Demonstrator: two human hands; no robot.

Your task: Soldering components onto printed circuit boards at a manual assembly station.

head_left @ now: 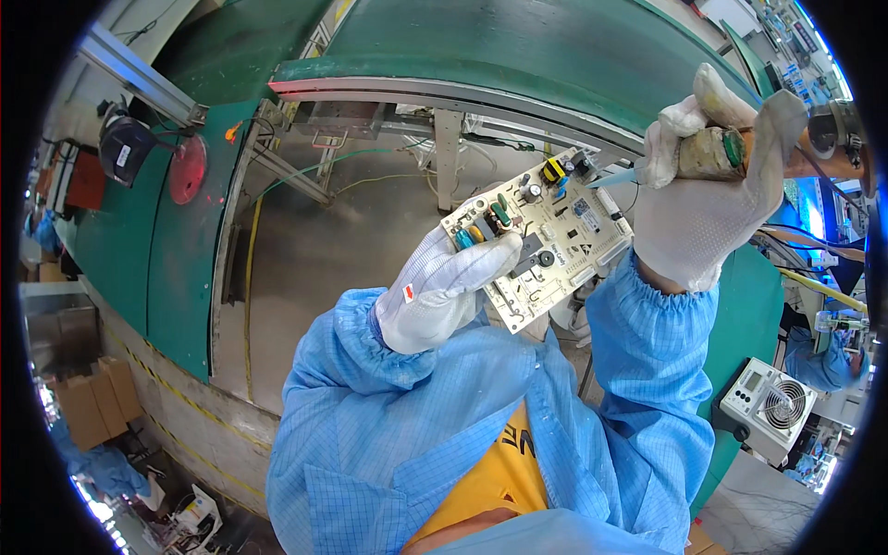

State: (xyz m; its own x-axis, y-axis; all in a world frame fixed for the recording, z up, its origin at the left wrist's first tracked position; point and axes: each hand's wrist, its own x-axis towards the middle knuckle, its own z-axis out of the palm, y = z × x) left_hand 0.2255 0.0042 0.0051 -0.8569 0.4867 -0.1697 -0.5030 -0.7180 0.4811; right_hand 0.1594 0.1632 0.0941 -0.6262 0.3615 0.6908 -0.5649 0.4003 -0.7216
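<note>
My left hand (446,282), in a white glove with a small red arrow sticker, grips a cream circuit board (555,242) by its left side, thumb on top. The board is tilted above my lap and carries capacitors, a yellow-and-black transformer, a round black buzzer and white connectors. My right hand (708,199), gloved too, is closed around a handheld tool (710,155) with a worn, wrapped body. Its slim pale-blue tip (614,177) points at the board's upper right edge; I cannot tell whether it touches. The fingers partly hide the tool.
A green conveyor (481,42) with a metal edge runs across the far side. To the left stands a green bench (176,250) with a red disc (188,170) and a black device (125,143). A white fan unit (770,407) sits at right. Cables trail below the conveyor.
</note>
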